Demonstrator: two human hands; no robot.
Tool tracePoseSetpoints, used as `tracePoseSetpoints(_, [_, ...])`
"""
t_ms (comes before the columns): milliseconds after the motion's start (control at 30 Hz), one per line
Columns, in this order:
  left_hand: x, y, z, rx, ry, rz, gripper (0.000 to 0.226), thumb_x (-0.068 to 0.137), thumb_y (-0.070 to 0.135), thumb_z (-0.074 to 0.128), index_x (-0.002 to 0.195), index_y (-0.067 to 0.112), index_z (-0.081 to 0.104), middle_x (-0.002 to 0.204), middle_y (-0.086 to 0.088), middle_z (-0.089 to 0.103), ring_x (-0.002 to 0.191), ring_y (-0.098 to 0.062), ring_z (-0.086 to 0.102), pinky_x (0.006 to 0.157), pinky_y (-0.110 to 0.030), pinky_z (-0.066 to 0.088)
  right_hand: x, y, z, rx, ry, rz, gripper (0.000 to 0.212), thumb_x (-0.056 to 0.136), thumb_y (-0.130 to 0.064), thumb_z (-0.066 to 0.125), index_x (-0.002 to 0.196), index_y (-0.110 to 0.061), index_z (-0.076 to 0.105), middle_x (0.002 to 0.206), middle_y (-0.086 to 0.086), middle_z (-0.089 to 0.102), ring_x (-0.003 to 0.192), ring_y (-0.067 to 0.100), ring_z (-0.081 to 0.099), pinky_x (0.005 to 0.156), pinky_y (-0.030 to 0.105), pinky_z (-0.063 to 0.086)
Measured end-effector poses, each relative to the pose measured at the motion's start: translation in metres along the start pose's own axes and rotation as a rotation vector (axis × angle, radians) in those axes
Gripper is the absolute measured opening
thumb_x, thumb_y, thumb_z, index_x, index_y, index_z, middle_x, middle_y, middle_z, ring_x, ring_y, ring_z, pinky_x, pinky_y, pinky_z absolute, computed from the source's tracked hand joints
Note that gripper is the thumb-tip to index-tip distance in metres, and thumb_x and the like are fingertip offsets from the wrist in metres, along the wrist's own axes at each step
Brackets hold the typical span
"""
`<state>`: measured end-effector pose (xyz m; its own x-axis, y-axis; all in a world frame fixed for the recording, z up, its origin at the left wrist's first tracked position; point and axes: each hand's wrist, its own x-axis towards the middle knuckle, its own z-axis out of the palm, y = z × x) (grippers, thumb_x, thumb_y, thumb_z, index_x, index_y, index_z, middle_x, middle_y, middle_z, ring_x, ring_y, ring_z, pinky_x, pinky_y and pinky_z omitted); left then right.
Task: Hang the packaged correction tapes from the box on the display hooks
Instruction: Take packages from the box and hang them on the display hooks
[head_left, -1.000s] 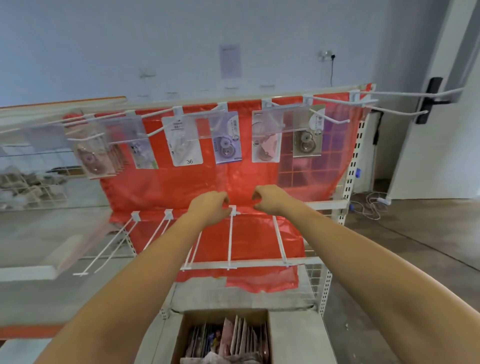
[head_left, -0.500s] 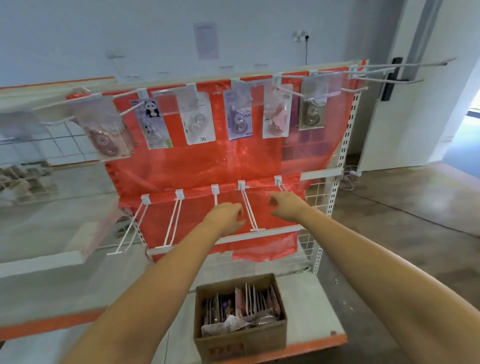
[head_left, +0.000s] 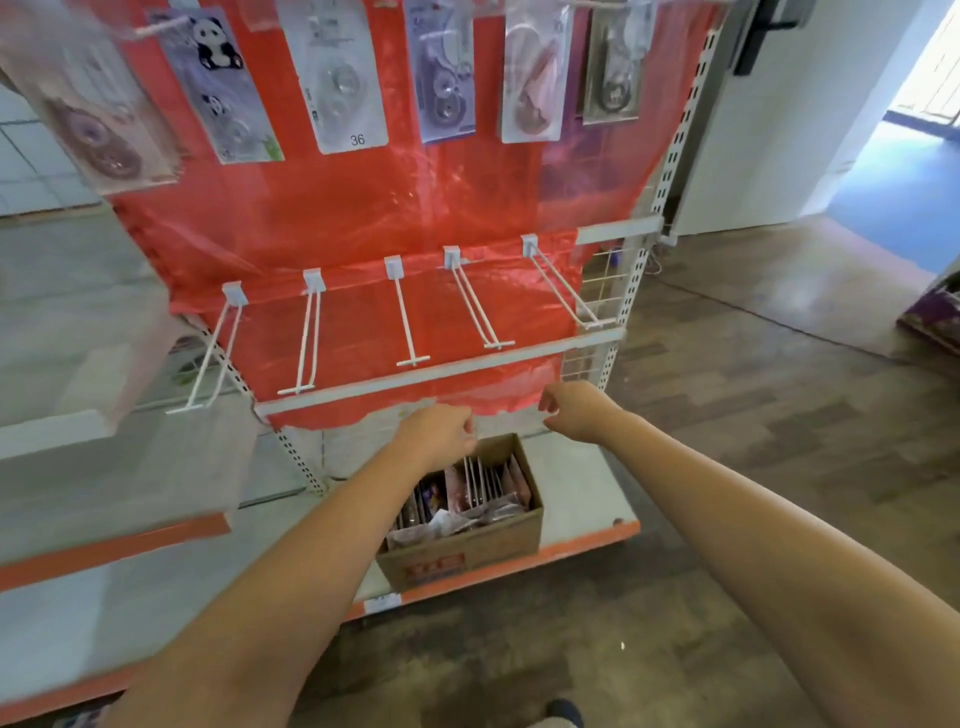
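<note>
Both your hands have dropped since the earlier frames: they were up at the lower hook row, now they hang below the white rail w/ nothing in them. Your left hand (head_left: 439, 435) sits right above the back edge of the cardboard box (head_left: 467, 551), fingers loosely curled, holding nothing. Your right hand (head_left: 574, 413) is just beside it to the right, also loosely curled & empty, near the ragged bottom edge of the red plastic sheet (head_left: 363, 208).

Box stands on the bottom shelf (head_left: 587, 499), close to its orange front edge. Inside: packaged correction tapes (head_left: 480, 483) standing on edge in a row, plus some crumpled clear wrap at the front. Can't tell how many packs.

Lower row of display hooks (head_left: 408, 317) — five white ones, all bare, sticking out toward you. Upper row is partly cut off at the top; six hanging packs (head_left: 340, 78) show there, incl. a panda one & one marked 36. Left-most is blurred.
</note>
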<state>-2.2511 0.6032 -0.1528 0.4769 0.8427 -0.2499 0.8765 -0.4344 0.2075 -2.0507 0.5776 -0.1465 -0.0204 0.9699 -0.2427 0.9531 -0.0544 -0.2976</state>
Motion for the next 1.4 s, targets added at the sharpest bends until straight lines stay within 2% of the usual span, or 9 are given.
tracePoseSetpoints(200, [0.017, -0.019, 0.051, -0.023, -0.094, -0.05, 0.02, 0.095, 0.031, 0.05, 0.106, 0.017, 0.059, 0.103, -0.002, 0.064, 0.094, -0.021, 0.058, 0.076, -0.034, 0.049, 0.026, 0.013, 0.05, -0.103, -0.176, -0.002, 0.031, 0.093, -0.011, 0.047, 0.122, -0.004, 0.055, 0.123, 0.014, 0.06, 0.112, 0.031, 0.056, 0.092, 0.036, 0.047])
tracePoseSetpoints(267, [0.023, -0.027, 0.066, -0.022, -0.1, -0.075, 0.02, 0.094, 0.031, 0.05, 0.105, 0.017, 0.06, 0.102, -0.001, 0.064, 0.093, -0.02, 0.059, 0.075, -0.034, 0.05, 0.039, 0.016, 0.066, -0.149, -0.206, -0.009, 0.031, 0.095, -0.013, 0.045, 0.124, -0.006, 0.055, 0.126, 0.012, 0.06, 0.115, 0.029, 0.055, 0.091, 0.032, 0.047])
tracePoseSetpoints(500, [0.047, -0.077, 0.151, -0.038, -0.183, -0.218, 0.019, 0.093, 0.032, 0.052, 0.101, 0.017, 0.06, 0.103, -0.004, 0.065, 0.094, -0.022, 0.059, 0.082, -0.037, 0.05, 0.084, 0.038, 0.147, -0.11, -0.306, 0.042, 0.03, 0.095, -0.017, 0.045, 0.118, -0.006, 0.059, 0.124, 0.014, 0.061, 0.115, 0.03, 0.055, 0.092, 0.031, 0.044])
tracePoseSetpoints(600, [0.061, -0.104, 0.185, -0.031, -0.191, -0.243, 0.019, 0.094, 0.032, 0.051, 0.1, 0.016, 0.059, 0.099, -0.005, 0.066, 0.09, -0.02, 0.059, 0.08, -0.035, 0.05, 0.106, 0.047, 0.177, -0.075, -0.302, 0.049, 0.021, 0.096, -0.015, 0.041, 0.097, -0.004, 0.059, 0.116, 0.017, 0.064, 0.108, 0.032, 0.057, 0.086, 0.031, 0.045])
tracePoseSetpoints(767, [0.086, -0.15, 0.245, -0.062, -0.185, -0.308, 0.017, 0.091, 0.029, 0.054, 0.096, 0.015, 0.062, 0.094, -0.005, 0.066, 0.086, -0.021, 0.06, 0.08, -0.038, 0.052, 0.15, 0.056, 0.239, -0.021, -0.294, 0.104, 0.029, 0.096, -0.012, 0.043, 0.116, -0.002, 0.062, 0.12, 0.016, 0.062, 0.111, 0.031, 0.058, 0.094, 0.034, 0.047])
tracePoseSetpoints(933, [0.125, -0.199, 0.321, -0.046, -0.139, -0.355, 0.02, 0.093, 0.026, 0.05, 0.101, 0.014, 0.063, 0.097, -0.005, 0.067, 0.088, -0.02, 0.06, 0.081, -0.036, 0.051, 0.207, 0.074, 0.313, -0.027, -0.262, 0.116, 0.025, 0.093, -0.013, 0.05, 0.111, -0.005, 0.065, 0.109, 0.014, 0.066, 0.102, 0.029, 0.062, 0.086, 0.034, 0.051])
tracePoseSetpoints(1067, [0.172, -0.232, 0.365, -0.001, -0.127, -0.407, 0.019, 0.096, 0.023, 0.047, 0.101, 0.013, 0.063, 0.095, -0.005, 0.064, 0.086, -0.019, 0.058, 0.074, -0.031, 0.045, 0.257, 0.092, 0.371, -0.091, -0.234, 0.112, 0.02, 0.093, -0.015, 0.05, 0.093, -0.004, 0.067, 0.089, 0.009, 0.063, 0.092, 0.026, 0.063, 0.072, 0.029, 0.045])
tracePoseSetpoints(1233, [0.228, -0.268, 0.414, 0.093, -0.124, -0.458, 0.03, 0.097, 0.029, 0.047, 0.115, 0.009, 0.059, 0.117, -0.013, 0.061, 0.109, -0.028, 0.056, 0.083, -0.034, 0.043, 0.323, 0.11, 0.427, -0.027, -0.152, 0.134, 0.019, 0.096, -0.016, 0.046, 0.099, -0.004, 0.061, 0.094, 0.01, 0.061, 0.09, 0.024, 0.059, 0.08, 0.032, 0.046])
tracePoseSetpoints(1400, [0.26, -0.294, 0.46, 0.225, -0.158, -0.522, 0.035, 0.096, 0.035, 0.047, 0.117, 0.011, 0.059, 0.118, -0.012, 0.058, 0.108, -0.027, 0.056, 0.087, -0.038, 0.047, 0.366, 0.117, 0.473, 0.004, -0.096, 0.114, 0.033, 0.099, -0.021, 0.043, 0.069, -0.009, 0.047, 0.072, 0.004, 0.047, 0.067, 0.015, 0.046, 0.074, 0.032, 0.038])
